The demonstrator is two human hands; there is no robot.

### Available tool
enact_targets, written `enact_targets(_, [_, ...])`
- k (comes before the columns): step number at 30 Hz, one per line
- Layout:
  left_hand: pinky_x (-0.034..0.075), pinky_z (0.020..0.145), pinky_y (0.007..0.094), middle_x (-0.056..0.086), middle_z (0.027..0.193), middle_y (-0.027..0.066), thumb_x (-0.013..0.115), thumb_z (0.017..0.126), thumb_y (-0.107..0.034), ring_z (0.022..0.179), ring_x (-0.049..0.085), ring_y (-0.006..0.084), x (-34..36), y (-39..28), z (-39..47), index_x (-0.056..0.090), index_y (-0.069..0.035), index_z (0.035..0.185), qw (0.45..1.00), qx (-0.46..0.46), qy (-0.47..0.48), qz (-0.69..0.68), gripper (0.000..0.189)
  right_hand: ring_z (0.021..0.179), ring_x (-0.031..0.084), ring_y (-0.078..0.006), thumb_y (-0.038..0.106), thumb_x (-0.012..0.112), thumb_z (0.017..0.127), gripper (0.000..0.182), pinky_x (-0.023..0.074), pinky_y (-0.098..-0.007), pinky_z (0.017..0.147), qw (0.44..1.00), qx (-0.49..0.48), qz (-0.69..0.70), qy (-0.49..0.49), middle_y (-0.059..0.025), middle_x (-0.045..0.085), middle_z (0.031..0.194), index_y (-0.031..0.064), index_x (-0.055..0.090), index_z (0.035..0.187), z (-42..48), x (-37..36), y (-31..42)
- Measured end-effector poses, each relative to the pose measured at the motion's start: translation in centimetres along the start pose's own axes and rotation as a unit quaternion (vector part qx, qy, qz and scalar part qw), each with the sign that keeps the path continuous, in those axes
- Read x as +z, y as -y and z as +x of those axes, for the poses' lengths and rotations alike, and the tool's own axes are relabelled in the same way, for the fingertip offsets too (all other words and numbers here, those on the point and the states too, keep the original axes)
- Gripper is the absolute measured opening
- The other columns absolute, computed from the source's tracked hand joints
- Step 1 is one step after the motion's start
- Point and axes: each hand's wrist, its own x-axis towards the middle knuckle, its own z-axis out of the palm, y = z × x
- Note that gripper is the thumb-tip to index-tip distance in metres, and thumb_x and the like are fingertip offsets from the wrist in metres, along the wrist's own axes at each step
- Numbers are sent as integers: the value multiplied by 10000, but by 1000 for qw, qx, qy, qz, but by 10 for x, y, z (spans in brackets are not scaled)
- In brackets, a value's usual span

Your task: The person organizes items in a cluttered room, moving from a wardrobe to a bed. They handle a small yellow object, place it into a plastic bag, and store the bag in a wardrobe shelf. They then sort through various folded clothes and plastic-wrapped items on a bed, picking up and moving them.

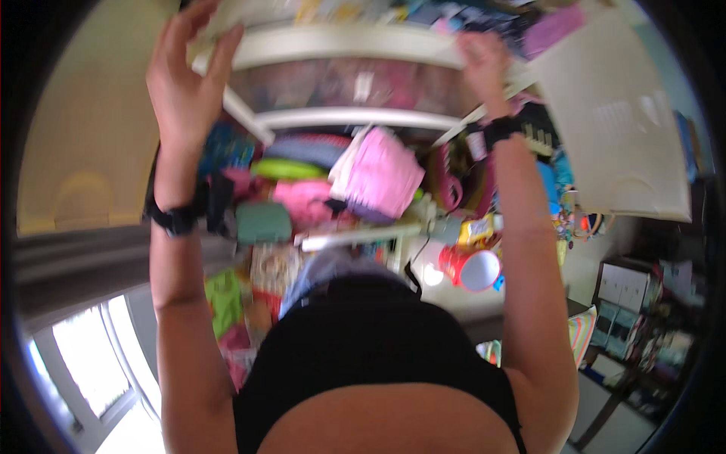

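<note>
My left hand (184, 85) is raised at the upper left, fingers and thumb apart, with nothing in it. At the upper right, my right hand (485, 59) is by the white edge of a drawer (351, 48); blur hides whether its bent fingers grip that edge. The drawer has a see-through front, with pinkish contents showing behind it. Below the drawer, a folded pink cloth (385, 170) rests on a pile of fabric items beside a lime-green item (289, 168). A dark band circles each wrist.
Cabinet doors stand open at the left (85, 142) and right (612, 125). Nearer my body are a green case (264, 222), a red cylindrical container (468, 268) and a yellow packet (475, 230). More cloth fills the top (488, 20). Shelves with boxes (624, 289) stand at the far right.
</note>
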Motion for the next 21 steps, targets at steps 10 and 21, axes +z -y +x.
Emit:
enact_targets(10, [498, 788, 290, 647, 974, 76, 684, 817, -41, 842, 617, 164, -38, -23, -134, 672, -45, 1031, 942, -230, 218, 110, 214, 938, 544, -217, 380, 680, 855, 158, 324, -382, 919, 999, -9, 22, -48, 25, 585, 929, 305, 731, 985, -12, 16, -22])
enact_targets(21, [502, 763, 279, 662, 935, 82, 682, 787, 17, 817, 634, 176, -14, -73, -139, 680, -3, 964, 934, -264, 239, 36, 178, 851, 514, -278, 124, 663, 834, 49, 353, -377, 803, 997, 0, 57, -44, -66, 556, 841, 101, 657, 876, 0, -5, 26])
